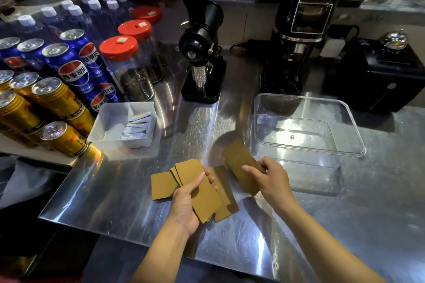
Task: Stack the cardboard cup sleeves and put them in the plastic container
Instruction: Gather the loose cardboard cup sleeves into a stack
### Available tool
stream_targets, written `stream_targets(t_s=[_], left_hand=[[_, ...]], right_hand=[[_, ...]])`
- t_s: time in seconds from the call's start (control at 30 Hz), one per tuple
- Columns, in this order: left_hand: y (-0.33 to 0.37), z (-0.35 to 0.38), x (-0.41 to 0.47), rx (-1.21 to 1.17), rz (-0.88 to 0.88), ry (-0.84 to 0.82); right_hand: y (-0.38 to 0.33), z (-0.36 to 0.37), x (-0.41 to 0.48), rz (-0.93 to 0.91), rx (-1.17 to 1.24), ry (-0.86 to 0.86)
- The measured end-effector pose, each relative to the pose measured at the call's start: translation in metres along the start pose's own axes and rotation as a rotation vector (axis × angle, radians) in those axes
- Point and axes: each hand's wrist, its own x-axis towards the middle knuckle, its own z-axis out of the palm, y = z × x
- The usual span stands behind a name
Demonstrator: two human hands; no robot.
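Note:
My left hand (187,202) grips a small stack of flat brown cardboard cup sleeves (195,181), held just above the steel counter. My right hand (269,179) holds a single brown sleeve (239,163) tilted up, a little to the right of the stack. One loose sleeve (162,186) lies flat on the counter left of the stack, and another sleeve (226,200) lies under and between my hands. The clear plastic container (345,122) stands open and with nothing inside, just right of my right hand.
A white tray (108,122) with paper sachets sits at the left. Behind it stand soda cans (69,71) and red-lidded jars (122,53). Two black coffee grinders (202,53) and a black box (379,76) line the back. The counter's front edge (115,234) is close to me.

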Motion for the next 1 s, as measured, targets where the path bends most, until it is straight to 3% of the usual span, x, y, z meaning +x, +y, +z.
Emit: stream_targets(t_s=[0.13,0.2,0.57,0.73,0.87,1.0], left_hand=[[-0.001,0.003,0.004,-0.034,-0.013,-0.057],[-0.001,0.005,0.005,-0.052,-0.044,-0.099],[0.003,-0.010,-0.002,-0.148,-0.039,-0.156],[0.006,-0.019,-0.006,-0.137,-0.054,-0.177],[0.009,-0.025,-0.007,-0.146,-0.014,-0.155],[0.014,-0.032,-0.004,-0.174,0.044,-0.121]], right_hand=[[-0.017,0.000,-0.008,0.075,0.405,-0.119],[-0.025,0.004,-0.014,0.096,0.474,-0.193],[-0.036,0.045,-0.033,0.031,0.255,-0.473],[-0.035,0.053,-0.031,-0.164,-0.028,-0.519],[-0.031,0.057,-0.026,-0.190,-0.108,-0.450],[-0.021,0.058,-0.020,-0.199,-0.288,-0.252]])
